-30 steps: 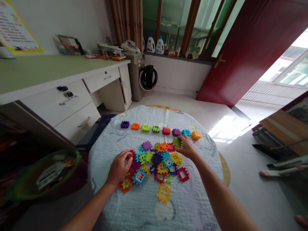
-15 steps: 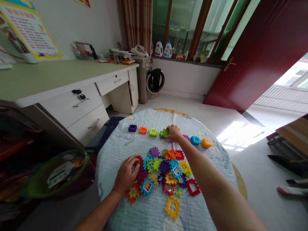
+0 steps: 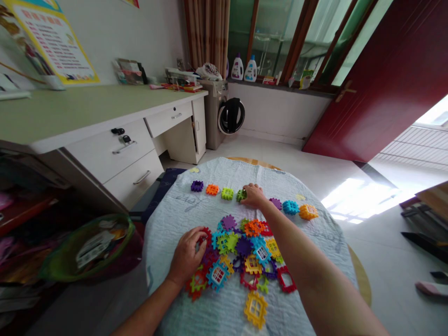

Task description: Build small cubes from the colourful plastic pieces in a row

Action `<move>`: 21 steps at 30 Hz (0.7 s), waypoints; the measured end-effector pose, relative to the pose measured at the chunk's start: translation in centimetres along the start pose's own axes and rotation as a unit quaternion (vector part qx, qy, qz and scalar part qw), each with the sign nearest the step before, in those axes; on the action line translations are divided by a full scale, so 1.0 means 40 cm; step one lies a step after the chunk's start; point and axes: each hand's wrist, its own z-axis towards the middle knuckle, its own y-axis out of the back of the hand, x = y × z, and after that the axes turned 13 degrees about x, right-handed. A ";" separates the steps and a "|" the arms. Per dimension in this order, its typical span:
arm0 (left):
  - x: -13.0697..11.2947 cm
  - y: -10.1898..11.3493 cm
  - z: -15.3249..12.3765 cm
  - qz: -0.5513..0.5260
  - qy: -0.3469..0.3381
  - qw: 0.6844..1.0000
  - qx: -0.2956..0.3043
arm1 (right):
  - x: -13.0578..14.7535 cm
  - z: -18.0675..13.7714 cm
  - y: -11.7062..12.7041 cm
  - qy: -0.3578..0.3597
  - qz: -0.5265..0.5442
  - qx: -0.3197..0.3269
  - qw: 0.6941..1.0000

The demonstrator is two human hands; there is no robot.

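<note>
My right hand (image 3: 254, 195) reaches across the cloth-covered table (image 3: 175, 233), its fingers closed on a dark green interlocking block (image 3: 240, 195) in the far row. Left of that block are a lime block (image 3: 227, 193), an orange block (image 3: 212, 189) and a dark purple block (image 3: 197, 186). Beyond my right wrist lie a purple block (image 3: 276, 203), a blue block (image 3: 290, 207) and a yellow stack (image 3: 308, 212). My left hand (image 3: 189, 254) rests at the left of the loose pile, its fingers curled around a red notched piece (image 3: 207, 234). Part of that piece is hidden.
Several loose notched pieces overlap mid-table, including a blue window piece (image 3: 217, 274). A yellow window piece (image 3: 255, 309) lies nearer me. A desk (image 3: 105, 105) and a green basket (image 3: 52, 266) stand left, a washing machine (image 3: 213, 114) behind, a red door (image 3: 371, 84) right.
The camera view has shifted slightly, so everything appears a little further right. Both hands keep about the same places, the right at the green block and the left at the red piece.
</note>
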 end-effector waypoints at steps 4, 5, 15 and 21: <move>0.000 0.000 0.000 0.000 -0.001 1.000 -0.001 | 0.000 0.004 -0.004 0.004 0.002 0.012 1.000; 0.000 0.000 0.000 0.000 -0.002 1.000 -0.002 | 0.000 0.006 -0.005 0.004 0.003 0.013 1.000; -0.002 0.002 0.000 -0.003 -0.005 1.000 0.003 | 0.002 -0.063 0.020 -0.008 0.049 -0.047 0.998; 0.000 0.000 0.001 -0.009 -0.016 1.000 -0.003 | -0.096 -0.288 -0.059 0.048 0.149 -0.190 0.969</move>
